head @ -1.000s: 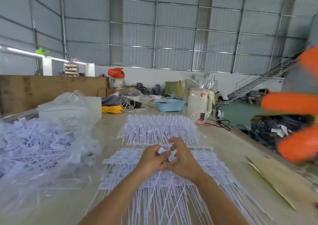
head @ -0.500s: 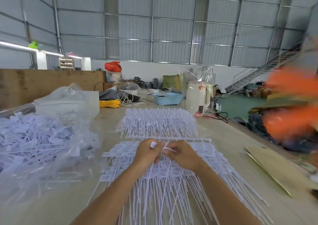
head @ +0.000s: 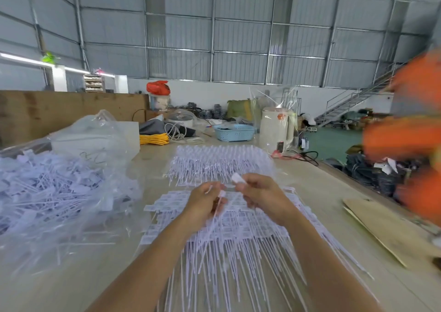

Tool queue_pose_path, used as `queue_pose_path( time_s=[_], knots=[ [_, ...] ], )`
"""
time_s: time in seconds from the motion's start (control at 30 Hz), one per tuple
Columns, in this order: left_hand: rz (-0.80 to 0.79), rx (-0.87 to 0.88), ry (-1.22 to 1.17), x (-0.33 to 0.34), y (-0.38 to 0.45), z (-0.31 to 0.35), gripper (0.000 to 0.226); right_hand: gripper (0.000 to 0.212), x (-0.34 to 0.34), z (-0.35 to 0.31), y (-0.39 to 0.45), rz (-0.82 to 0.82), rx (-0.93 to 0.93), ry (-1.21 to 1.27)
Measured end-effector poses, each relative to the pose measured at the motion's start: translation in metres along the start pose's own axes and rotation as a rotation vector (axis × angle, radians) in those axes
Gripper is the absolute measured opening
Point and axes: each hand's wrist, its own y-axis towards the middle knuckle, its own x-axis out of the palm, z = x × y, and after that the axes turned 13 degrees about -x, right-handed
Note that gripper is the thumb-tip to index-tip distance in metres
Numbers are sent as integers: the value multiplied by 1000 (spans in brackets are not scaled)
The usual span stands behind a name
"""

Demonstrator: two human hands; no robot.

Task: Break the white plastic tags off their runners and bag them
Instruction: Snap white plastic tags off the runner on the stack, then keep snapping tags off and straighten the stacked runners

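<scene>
A stack of white plastic tags on their runners (head: pixel 229 235) lies on the table in front of me, with long thin tails running toward me. My left hand (head: pixel 205 202) pinches a thin tag strip (head: pixel 220 198) above the stack. My right hand (head: pixel 262 194) pinches a small white tag head (head: pixel 237 177) a little apart from the left. A clear plastic bag (head: pixel 55 192) full of loose white tags lies at the left. A second pile of runners (head: pixel 219 163) sits just beyond my hands.
At the table's far end stand a blue basket (head: pixel 235 132), a white kettle (head: pixel 276 130), yellow cord (head: pixel 154 139) and a white box (head: pixel 128 135). A cardboard sheet (head: pixel 391 228) lies at the right edge. A blurred person in orange (head: pixel 415 139) is at the right.
My hands have lifted off the stack and pulled apart, each with a white piece. The person in orange has shifted at the right.
</scene>
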Motion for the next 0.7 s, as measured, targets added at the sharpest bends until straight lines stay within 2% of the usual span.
queue_pose_path(
  time_s=[0.07, 0.1, 0.13, 0.23, 0.3, 0.33, 0.4, 0.5, 0.6, 0.7],
  knots=[
    [-55, -40, 0, 13, -4, 4, 56, 10, 10, 5, 0, -105, -35, -149],
    [-60, -51, 16, 17, -5, 4, 61, 10, 13, 9, -1, -131, -63, -182],
    [-57, -40, 55, 18, -7, 3, 59, 12, 14, 14, -2, -138, -75, -176],
    [-26, 89, 176, 16, -9, -6, 28, 38, 14, 20, -2, -78, -2, -153],
    [43, 159, 182, 14, -8, -6, 18, 40, 14, 24, 0, -19, 27, -198],
    [68, 184, 176, 13, -8, -5, 17, 32, 15, 24, 0, 1, 31, -230],
    [76, 204, 179, 11, -9, -4, 18, 12, 14, 20, -1, -58, 30, -221],
    [62, 188, 156, 8, -11, -4, 28, 34, 19, 18, -6, -133, -8, -203],
    [82, 158, 188, 3, -10, -2, 32, 33, 20, 19, -1, -95, -58, -398],
    [56, 54, 251, 2, -7, -1, 24, 24, 16, 20, 2, -173, -164, -758]
  ],
)
